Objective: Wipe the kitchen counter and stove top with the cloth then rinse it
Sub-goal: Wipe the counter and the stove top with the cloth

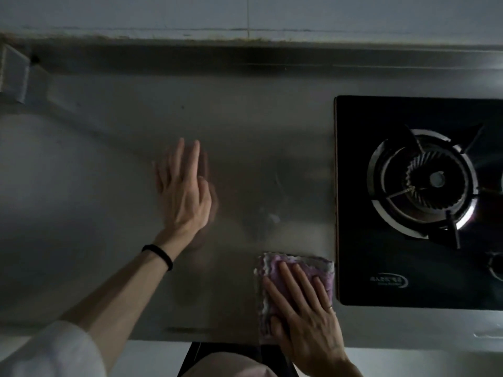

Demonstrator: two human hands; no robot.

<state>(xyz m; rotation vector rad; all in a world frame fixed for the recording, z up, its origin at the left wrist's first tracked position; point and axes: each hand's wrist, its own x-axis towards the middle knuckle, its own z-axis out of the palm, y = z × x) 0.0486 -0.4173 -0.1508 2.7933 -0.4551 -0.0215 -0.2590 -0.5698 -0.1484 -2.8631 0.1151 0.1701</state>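
Fingers (292,278) of right hand (307,319): straight, slightly spread, lying flat on top of the cloth (272,263), pressing it down, not curled round it. Thumb sits at the cloth's near edge.

Fingers (194,156) of left hand (185,191): extended and released, holding nothing. Motion-blurred, so can't tell whether the palm touches the surface or is just over it.

Steel worktop (109,186): fills most of the view, dim, shows a reflection under the left hand.

Stove top (381,268): black glass, set into the worktop at right, one burner (422,183) with its pan support fully in view.

Cloth: pink-purple, folded, on the worktop at the front edge, just beside the stove top's left edge, not on the glass.

White sleeve (49,352) on left arm, pushed up.

Black band (159,254) on left wrist.

Thin ring (330,308) on a right-hand finger.
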